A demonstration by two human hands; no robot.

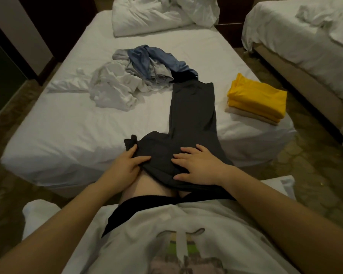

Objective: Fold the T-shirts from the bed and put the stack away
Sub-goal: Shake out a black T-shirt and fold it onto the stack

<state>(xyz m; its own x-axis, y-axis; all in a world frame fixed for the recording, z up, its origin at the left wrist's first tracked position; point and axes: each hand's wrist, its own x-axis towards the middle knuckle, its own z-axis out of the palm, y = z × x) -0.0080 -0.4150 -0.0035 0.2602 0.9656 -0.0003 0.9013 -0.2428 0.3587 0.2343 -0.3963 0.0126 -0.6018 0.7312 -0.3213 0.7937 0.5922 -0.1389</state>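
Both hands lie on the near end of the dark grey T-shirt [192, 115]. Left hand [127, 165] grips the bunched fabric at the near left side, with its fingers curled on the cloth. Right hand [198, 167] rests flat on the shirt, fingers spread and pressing down.

This shirt is folded into a long narrow strip. Its long axis runs from the person's knees straight away toward the head of the bed [67, 125]. The near end hangs over the foot edge of the mattress onto the knees, and there a wider part with a small flap sticks out to the left. The far end touches the pile of unfolded shirts [127, 82], which are white, grey and blue.

On the left of the strip, much bare sheet reaches to the left edge. On the right, a narrower band of sheet separates the strip from the folded stack [255, 99], yellow on top of beige, which sits close to the right edge near the foot corner. A crumpled white duvet [156, 14] lies at the head.
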